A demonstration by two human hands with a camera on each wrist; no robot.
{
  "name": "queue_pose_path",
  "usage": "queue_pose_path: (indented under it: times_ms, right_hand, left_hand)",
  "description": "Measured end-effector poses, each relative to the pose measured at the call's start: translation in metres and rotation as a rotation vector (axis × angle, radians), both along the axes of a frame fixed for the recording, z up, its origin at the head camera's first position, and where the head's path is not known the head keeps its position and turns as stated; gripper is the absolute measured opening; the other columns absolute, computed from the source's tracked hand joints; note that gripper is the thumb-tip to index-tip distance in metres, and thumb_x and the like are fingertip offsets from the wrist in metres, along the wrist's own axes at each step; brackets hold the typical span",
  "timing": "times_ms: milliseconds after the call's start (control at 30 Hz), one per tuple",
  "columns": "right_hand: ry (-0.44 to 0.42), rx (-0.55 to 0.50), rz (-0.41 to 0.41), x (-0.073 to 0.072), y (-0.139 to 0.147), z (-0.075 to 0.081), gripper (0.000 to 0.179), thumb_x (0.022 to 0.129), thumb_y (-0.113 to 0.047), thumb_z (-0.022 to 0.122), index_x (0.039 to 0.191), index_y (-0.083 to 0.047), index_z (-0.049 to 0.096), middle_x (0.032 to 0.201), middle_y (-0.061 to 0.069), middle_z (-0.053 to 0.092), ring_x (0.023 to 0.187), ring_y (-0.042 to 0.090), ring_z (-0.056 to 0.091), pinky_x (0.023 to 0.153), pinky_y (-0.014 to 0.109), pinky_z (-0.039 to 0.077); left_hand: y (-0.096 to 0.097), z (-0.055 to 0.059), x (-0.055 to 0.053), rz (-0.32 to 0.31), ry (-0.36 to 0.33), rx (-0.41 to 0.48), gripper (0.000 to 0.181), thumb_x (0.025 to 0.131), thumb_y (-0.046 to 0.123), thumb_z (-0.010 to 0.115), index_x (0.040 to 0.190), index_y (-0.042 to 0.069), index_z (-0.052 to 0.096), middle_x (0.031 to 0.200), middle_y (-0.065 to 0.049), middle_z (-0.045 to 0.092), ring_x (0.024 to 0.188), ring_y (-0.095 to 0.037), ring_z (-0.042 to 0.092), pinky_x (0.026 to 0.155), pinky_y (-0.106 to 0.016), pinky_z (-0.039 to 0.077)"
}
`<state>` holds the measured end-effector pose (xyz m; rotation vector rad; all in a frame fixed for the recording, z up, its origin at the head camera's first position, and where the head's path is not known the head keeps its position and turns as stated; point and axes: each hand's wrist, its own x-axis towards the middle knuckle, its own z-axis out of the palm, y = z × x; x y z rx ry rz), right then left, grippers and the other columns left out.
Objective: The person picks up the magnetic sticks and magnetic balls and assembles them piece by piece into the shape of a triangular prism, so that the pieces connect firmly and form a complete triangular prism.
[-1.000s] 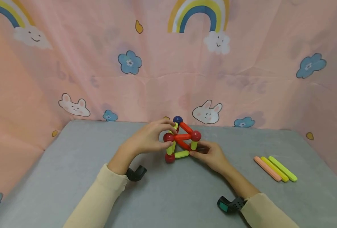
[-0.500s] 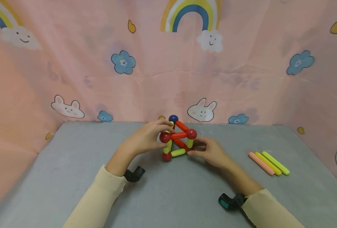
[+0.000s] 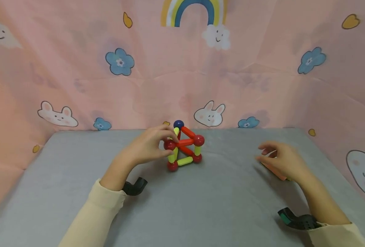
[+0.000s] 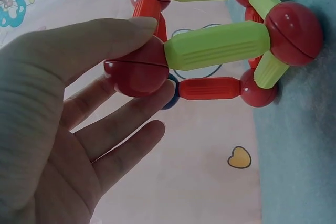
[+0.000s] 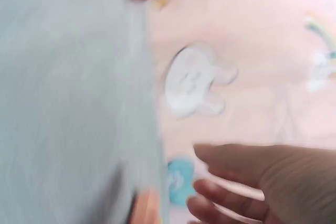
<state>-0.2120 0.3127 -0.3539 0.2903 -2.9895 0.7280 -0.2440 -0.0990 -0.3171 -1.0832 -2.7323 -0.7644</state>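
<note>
A frame of magnetic rods and balls stands on the grey table, built from green rods (image 4: 218,45), red rods (image 3: 186,142), red balls (image 3: 199,140) and a blue ball (image 3: 178,124) at its top. My left hand (image 3: 146,145) pinches the upper left red ball (image 4: 139,69) between thumb and fingers. Away to the right, my right hand (image 3: 285,161) hovers over the loose sticks with fingers loosely bent and nothing between them. An orange stick (image 3: 274,170) shows beneath it; the other sticks are mostly hidden by the hand.
The grey table (image 3: 219,206) ends at a pink cloth backdrop (image 3: 157,68) printed with rabbits, flowers and rainbows. Each wrist carries a black strap device, one of them the right wrist device (image 3: 297,219).
My right hand has let go of the frame's lower right ball and moved right, over the loose sticks. My left hand keeps its pinch on the frame. The head view has shifted slightly right.
</note>
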Motion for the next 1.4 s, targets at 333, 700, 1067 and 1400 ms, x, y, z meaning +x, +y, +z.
queue_pose_path:
  times_ms: [333,700,1067,1400]
  right_hand:
    - [-0.105,0.120,-0.059,0.000,0.020,-0.001,0.046,0.089,-0.035,0.075,0.119,-0.001,0.068,0.105,0.018,0.073,0.096,0.039,0.068,0.072,0.050,0.054]
    - [-0.194,0.221,-0.043,0.000,0.013,-0.017,0.034,0.088,-0.029,0.073,0.112,-0.005,0.073,0.099,0.014,0.075,0.075,0.020,0.064,0.060,0.036,0.049]
    - [0.149,-0.004,0.053,0.012,-0.044,0.002,0.040,0.095,-0.054,0.063,0.114,-0.021,0.076,0.096,-0.003,0.076,0.086,0.016,0.070,0.070,0.034,0.058]
    - [0.521,-0.134,0.352,0.012,-0.146,0.033,0.031,0.085,-0.023,0.082,0.115,-0.016,0.076,0.097,-0.004,0.077,0.085,0.010,0.070,0.073,0.031,0.061]
  left_hand:
    - [-0.009,-0.002,-0.001,-0.020,-0.031,0.025,0.030,0.081,0.010,0.084,0.110,0.016,0.074,0.113,0.001,0.071,0.098,-0.014,0.065,0.084,-0.029,0.060]
    - [-0.007,-0.001,-0.004,-0.044,-0.096,0.038,0.032,0.082,0.009,0.084,0.113,0.015,0.076,0.117,0.000,0.072,0.103,-0.015,0.065,0.088,-0.030,0.060]
    - [-0.004,-0.001,-0.009,-0.068,-0.119,0.066,0.031,0.083,0.007,0.082,0.112,0.015,0.076,0.115,0.000,0.072,0.098,-0.014,0.064,0.087,-0.028,0.059]
    - [-0.008,-0.002,-0.007,-0.029,-0.160,0.094,0.033,0.082,0.007,0.083,0.113,0.014,0.075,0.116,-0.001,0.072,0.102,-0.016,0.066,0.095,-0.036,0.059]
